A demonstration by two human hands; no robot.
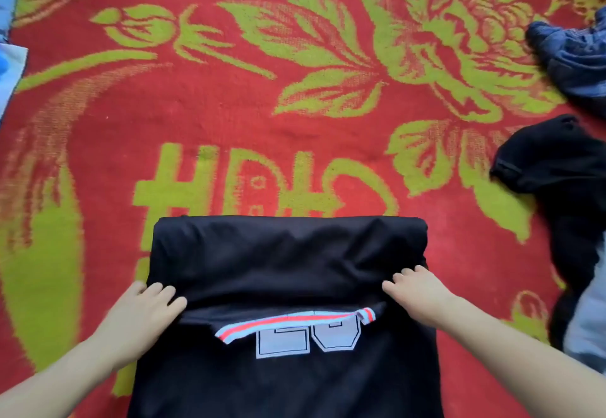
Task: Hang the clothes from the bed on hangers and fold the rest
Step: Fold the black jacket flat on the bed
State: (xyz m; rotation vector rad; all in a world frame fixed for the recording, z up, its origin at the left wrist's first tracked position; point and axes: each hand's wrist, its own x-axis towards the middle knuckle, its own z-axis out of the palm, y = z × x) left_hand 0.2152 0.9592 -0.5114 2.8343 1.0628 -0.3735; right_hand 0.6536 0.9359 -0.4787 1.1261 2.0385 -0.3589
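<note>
A: Obs. 1, surface. What covers the view?

B: A red blanket (229,116) with a yellow-green flower and leaf pattern, spread flat and filling nearly the whole frame.

A: Obs. 2, the task item?

B: A black jersey (285,253) lies on the blanket at bottom centre, running off the near edge of the frame. Its far part is doubled back toward the person, leaving a straight fold line on the far side.

A: Other garments?

B: A crumpled black garment (557,162) at the right edge, well apart from the jersey. A blue denim piece (574,53) bunched beyond it at upper right. A pale grey cloth (587,329) just below the black garment, cut by the frame.

A: Hands?

B: The left hand (144,312) is at the left end of the doubled-back layer's near edge, fingers curled over the cloth and gripping it. The right hand (416,296) is at the right end of the same edge, fingers bent round it the same way. The two hands are apart, with most of the jersey's width between them.

A: Small details?

B: White block numerals (308,339) are printed on the lower layer, between the hands. An orange and pale blue striped trim (295,322) lies slantwise across their tops, just below the held edge.
</note>
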